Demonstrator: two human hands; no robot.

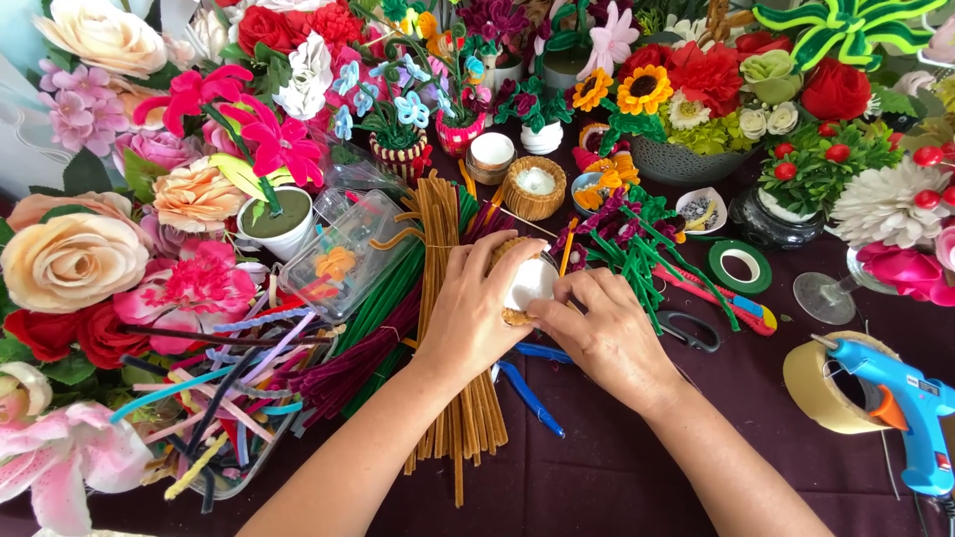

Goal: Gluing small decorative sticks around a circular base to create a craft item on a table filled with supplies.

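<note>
Here the left hand (476,313) is closed around a small round white cup wrapped in tan woven pipe cleaner (524,283), holding it just above the dark maroon table cloth (597,467). The right hand (602,323) touches the same cup from the other side, and its fingertips are pinched together at the rim, on the woven edge. The tan wrapping covers the side of the cup that shows, while the top is bare white, so I judge the covering is well advanced but not closed at the rim; the part under the hands I cannot see. A finished small tan woven basket with a white inside (534,186) stands further away. Just under the left wrist lies a long bundle of tan pipe cleaners (448,239), with green and purple bundles beside it. To the right are black-handled scissors (688,330), a roll of green tape (739,266), a roll of beige tape (821,388) and a blue glue gun (900,408).
</note>
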